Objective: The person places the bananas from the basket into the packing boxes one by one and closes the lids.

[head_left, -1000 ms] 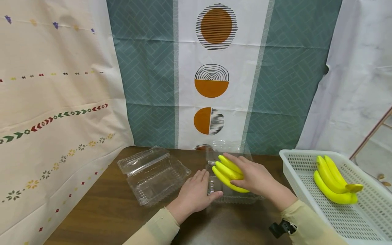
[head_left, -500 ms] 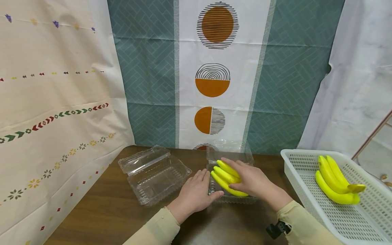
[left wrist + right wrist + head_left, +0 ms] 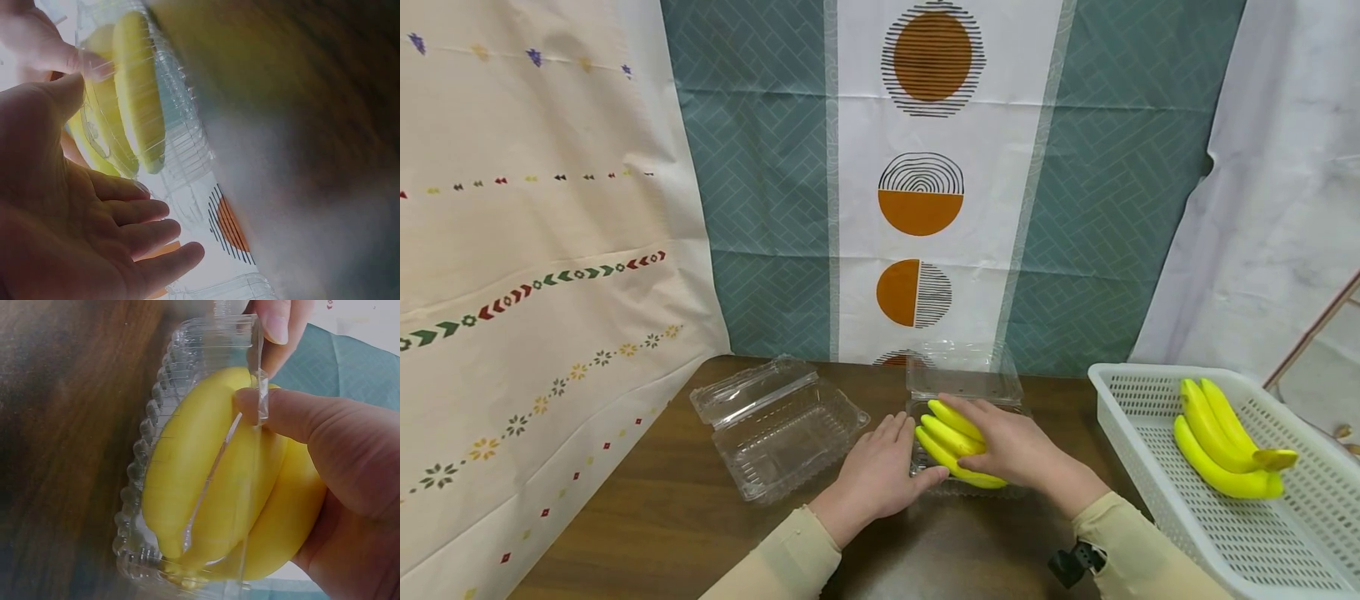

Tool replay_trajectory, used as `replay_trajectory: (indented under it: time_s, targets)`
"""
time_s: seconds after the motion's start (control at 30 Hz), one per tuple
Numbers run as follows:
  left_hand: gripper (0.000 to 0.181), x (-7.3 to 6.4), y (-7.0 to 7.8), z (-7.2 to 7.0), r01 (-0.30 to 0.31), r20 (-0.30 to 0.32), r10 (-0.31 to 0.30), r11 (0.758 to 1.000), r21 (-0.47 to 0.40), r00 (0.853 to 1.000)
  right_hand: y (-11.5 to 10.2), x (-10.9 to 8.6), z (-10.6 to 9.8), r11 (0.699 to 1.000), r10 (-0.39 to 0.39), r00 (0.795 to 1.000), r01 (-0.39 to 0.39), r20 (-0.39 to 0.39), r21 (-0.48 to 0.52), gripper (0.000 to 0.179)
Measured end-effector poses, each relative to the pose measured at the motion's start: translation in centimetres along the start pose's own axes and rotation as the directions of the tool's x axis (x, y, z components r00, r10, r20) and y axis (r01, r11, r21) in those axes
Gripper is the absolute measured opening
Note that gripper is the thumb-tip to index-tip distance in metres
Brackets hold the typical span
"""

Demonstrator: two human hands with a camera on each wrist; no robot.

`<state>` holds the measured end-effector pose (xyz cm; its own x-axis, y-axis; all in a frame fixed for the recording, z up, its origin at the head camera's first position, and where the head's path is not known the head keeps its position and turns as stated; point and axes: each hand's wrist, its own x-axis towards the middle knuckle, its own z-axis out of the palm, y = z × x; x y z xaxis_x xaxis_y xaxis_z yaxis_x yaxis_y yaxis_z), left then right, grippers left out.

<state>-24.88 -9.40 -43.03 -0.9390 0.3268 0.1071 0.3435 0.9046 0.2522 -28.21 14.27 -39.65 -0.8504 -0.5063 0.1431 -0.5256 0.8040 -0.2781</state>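
Observation:
A bunch of yellow bananas [image 3: 951, 442] sits down in the base of a clear plastic clamshell box [image 3: 966, 385], whose lid stands raised at the back. My right hand [image 3: 1018, 446] grips the bunch from the right side, thumb in front and fingers over the far side. In the right wrist view, the bananas [image 3: 187, 469] lie within the box's ribbed wall [image 3: 140, 487], and the thumb is at the rim. My left hand [image 3: 880, 471] lies with straight fingers along the box's left edge; the left wrist view shows its palm [image 3: 69, 206] facing the box.
A second clear clamshell box [image 3: 782, 433] lies open and unfilled on the brown table [image 3: 632, 492] to the left. At the right, a white perforated basket [image 3: 1120, 433] holds another banana bunch [image 3: 1221, 442]. Patterned cloths [image 3: 775, 208] hang behind and beside the table.
My right hand has lowered the banana bunch into the box, shifting slightly left and toward me. My left hand has stayed at the box's left edge.

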Motion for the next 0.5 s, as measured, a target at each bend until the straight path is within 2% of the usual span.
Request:
replay_trajectory:
  time_s: [0.5]
  targets:
    - [0.101, 0.0, -0.1, -0.05, -0.006, -0.003, 0.006, 1.0, -0.004, 1.0, -0.07, 0.16, 0.4, 1.0, 0.006, 1.0, -0.006, 0.013, 0.012, 0.096]
